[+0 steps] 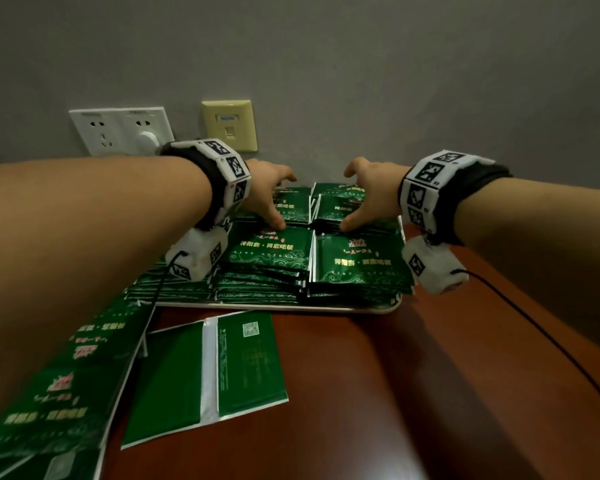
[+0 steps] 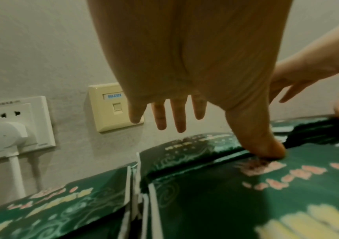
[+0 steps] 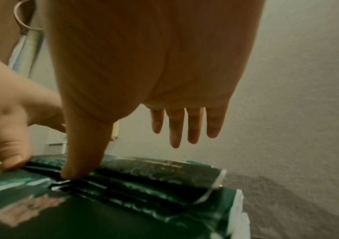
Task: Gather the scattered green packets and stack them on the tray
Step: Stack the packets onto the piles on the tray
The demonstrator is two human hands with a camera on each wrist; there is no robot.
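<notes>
Stacks of green packets (image 1: 274,254) fill a white tray (image 1: 378,309) by the wall. My left hand (image 1: 269,199) reaches over the back left stack, fingers straight and spread, thumb (image 2: 266,145) pressing where the back and front stacks meet. My right hand (image 1: 364,199) mirrors it over the back right stack (image 3: 154,174), its thumb (image 3: 76,166) pressed into the gap between stacks. Neither hand grips a packet. A loose packet (image 1: 208,375) lies face down on the table in front of the tray, and more packets (image 1: 66,382) lie under my left forearm.
The brown wooden table (image 1: 413,393) extends right and toward me. A grey wall stands just behind the tray, with a white socket (image 1: 118,129) holding a plug (image 2: 7,137) and a beige data outlet (image 1: 229,124). A black cable (image 1: 551,341) trails from my right wrist.
</notes>
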